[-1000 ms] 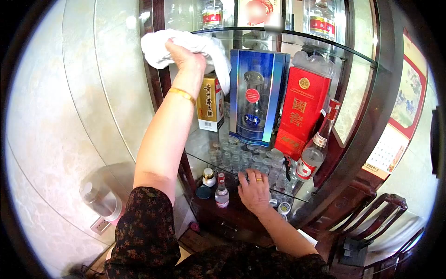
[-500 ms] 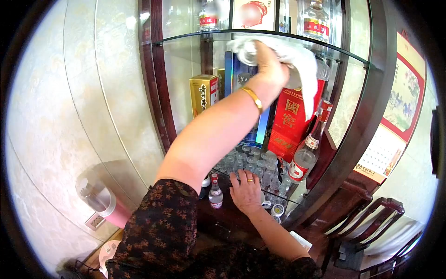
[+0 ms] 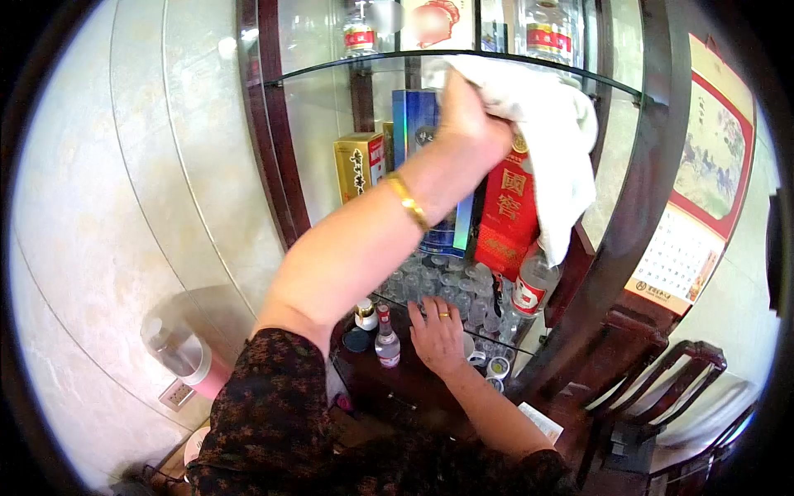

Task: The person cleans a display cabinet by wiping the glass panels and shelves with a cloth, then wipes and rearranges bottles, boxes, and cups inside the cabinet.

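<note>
My left hand (image 3: 473, 120) is raised and closed on a white cloth (image 3: 561, 140), just below the upper glass shelf (image 3: 463, 54). Whether the cloth touches the glass I cannot tell. Its loose end hangs over a red box (image 3: 506, 207) and hides the neck of a clear bottle with a red label (image 3: 533, 285). Behind my left wrist stands a blue box (image 3: 411, 124). Lower down, my right hand (image 3: 438, 335) lies palm down with fingers outstretched at the cabinet ledge, holding nothing. Rows of small glasses (image 3: 451, 289) stand just beyond it.
A small bottle (image 3: 386, 339) stands left of my right hand, near a dark round lid (image 3: 356, 340). A gold box (image 3: 357, 165) is on the left. Bottles (image 3: 549, 37) occupy the upper shelf. A wooden chair (image 3: 678, 380) and wall calendar (image 3: 686, 248) are at right.
The cloth has shifted right and hangs wider, now covering the bottle's neck. My left forearm sits slightly further left in view. My right hand stays in place.
</note>
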Demonstrator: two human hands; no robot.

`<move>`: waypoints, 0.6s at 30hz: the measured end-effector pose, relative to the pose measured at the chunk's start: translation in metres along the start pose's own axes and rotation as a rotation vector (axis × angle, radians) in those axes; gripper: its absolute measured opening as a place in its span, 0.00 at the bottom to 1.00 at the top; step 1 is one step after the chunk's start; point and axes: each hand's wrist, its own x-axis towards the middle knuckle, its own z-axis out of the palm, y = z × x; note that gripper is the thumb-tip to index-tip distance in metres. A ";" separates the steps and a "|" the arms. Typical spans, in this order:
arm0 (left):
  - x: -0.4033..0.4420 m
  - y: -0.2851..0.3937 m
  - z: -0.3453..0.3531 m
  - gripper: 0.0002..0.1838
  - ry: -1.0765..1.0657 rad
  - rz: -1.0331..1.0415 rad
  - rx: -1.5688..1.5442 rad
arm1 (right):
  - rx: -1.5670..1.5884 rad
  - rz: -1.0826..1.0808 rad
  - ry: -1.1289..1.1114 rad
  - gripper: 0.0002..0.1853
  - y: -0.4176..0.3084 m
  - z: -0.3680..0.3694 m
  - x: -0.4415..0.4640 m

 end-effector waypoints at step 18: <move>-0.085 0.133 -0.064 0.19 0.187 0.403 0.619 | 0.005 0.008 0.024 0.23 -0.002 0.001 0.002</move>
